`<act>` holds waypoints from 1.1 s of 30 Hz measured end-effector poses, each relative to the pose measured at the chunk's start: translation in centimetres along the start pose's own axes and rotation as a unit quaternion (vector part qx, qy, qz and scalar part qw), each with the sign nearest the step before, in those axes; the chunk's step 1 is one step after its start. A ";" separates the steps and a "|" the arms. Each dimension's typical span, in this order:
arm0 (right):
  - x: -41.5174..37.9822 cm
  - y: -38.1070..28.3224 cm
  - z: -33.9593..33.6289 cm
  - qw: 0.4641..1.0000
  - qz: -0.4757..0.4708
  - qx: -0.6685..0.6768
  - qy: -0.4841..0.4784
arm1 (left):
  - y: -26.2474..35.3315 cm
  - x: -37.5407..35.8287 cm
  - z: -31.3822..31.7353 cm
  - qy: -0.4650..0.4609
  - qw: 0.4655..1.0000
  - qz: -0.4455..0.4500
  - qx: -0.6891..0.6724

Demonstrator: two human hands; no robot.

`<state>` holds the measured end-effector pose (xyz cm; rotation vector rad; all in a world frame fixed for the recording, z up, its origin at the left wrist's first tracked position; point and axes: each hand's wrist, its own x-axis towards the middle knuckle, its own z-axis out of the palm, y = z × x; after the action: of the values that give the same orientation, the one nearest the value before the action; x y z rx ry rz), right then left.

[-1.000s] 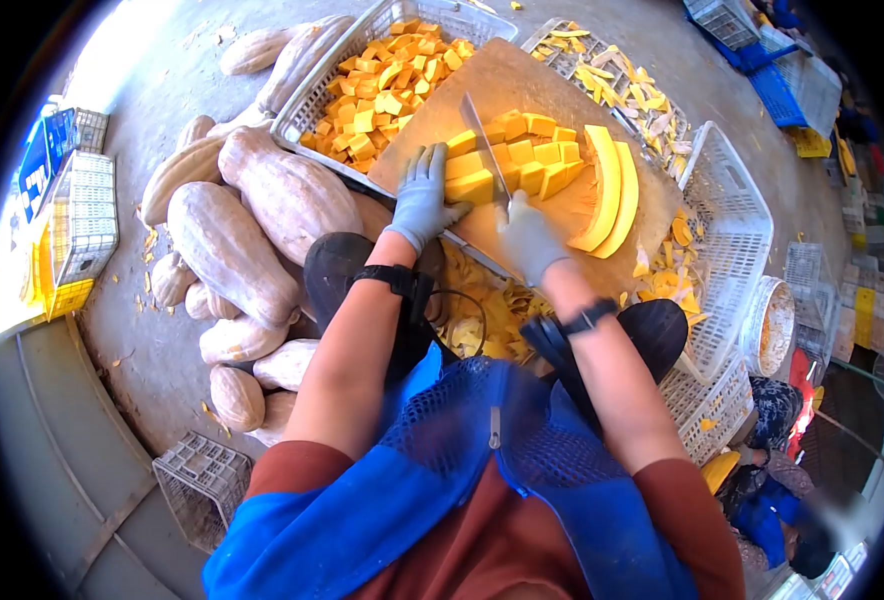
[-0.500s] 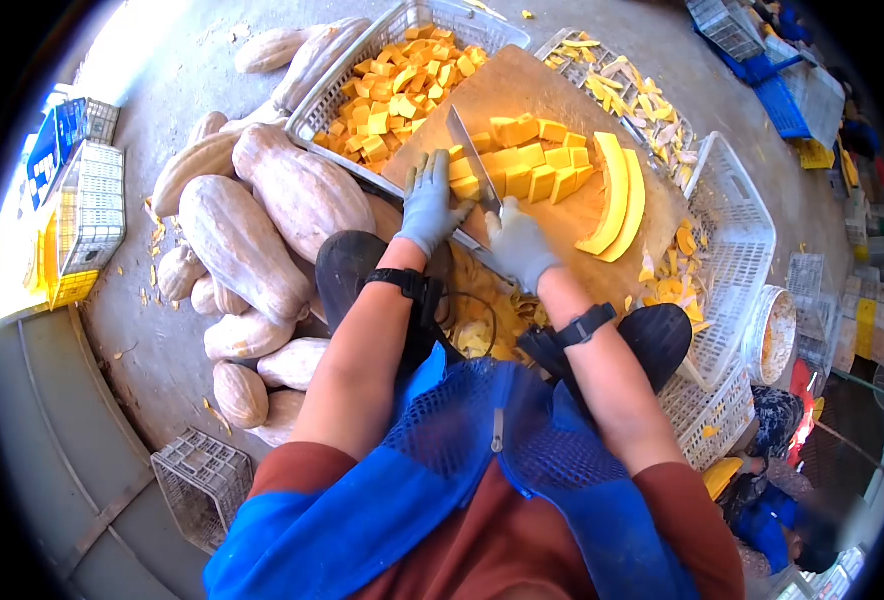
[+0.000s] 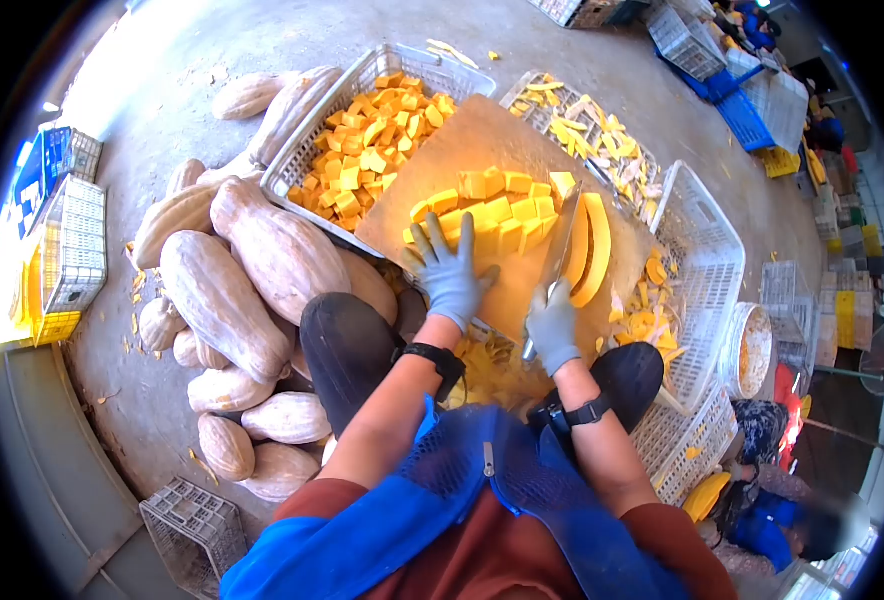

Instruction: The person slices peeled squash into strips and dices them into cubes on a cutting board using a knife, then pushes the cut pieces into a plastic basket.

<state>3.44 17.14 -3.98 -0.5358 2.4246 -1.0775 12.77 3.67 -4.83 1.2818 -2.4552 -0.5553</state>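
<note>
My left hand (image 3: 452, 283), in a grey glove, has its fingers spread, with the fingertips at the near edge of the cut orange pumpkin pieces (image 3: 497, 222) on a brown cutting board (image 3: 432, 160). In my gloved right hand (image 3: 552, 325) is the handle of a knife (image 3: 565, 240). The blade stands between the cut pieces and two long curved pumpkin slices (image 3: 596, 250) on the right of the board.
Left of the board, a white crate (image 3: 297, 140) holds orange chunks. Whole pumpkins (image 3: 224, 300) lie on the floor at left. Peelings fill a tray (image 3: 532, 100) behind the board. At right are a white basket (image 3: 712, 250), a bucket (image 3: 752, 350) and another person (image 3: 767, 520).
The knife has moved from the left end of the cut pieces to their right side. My left hand has shifted from the board's left edge onto the near side of the pieces. The view has shifted.
</note>
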 end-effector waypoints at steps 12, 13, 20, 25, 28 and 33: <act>-2.1 -5.1 -0.9 0.985 -0.019 -0.164 -0.039 | 1.4 0.6 1.1 0.015 0.999 0.044 -0.006; -1.6 -5.4 -0.4 0.988 -0.024 -0.148 -0.041 | 1.4 1.2 1.1 0.021 0.999 0.041 -0.006; 7.3 -9.1 2.0 0.968 -0.001 0.153 -0.199 | -2.8 10.7 1.6 0.111 0.993 -0.029 0.026; 5.8 -11.1 -2.9 0.965 0.015 0.228 -0.129 | -4.1 14.5 -0.4 0.200 0.976 -0.075 0.029; 4.3 -6.2 -6.4 0.986 -0.040 0.154 0.059 | 0.2 11.6 2.1 0.086 0.984 0.125 -0.098; 0.4 -1.5 -13.1 0.991 0.102 0.036 0.073 | 11.2 6.4 5.3 -0.133 0.972 0.088 -0.174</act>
<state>-3.53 23.82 5.00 -0.1868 2.4885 -1.1460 -1.03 5.23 -3.57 0.8887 -2.4949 -1.1106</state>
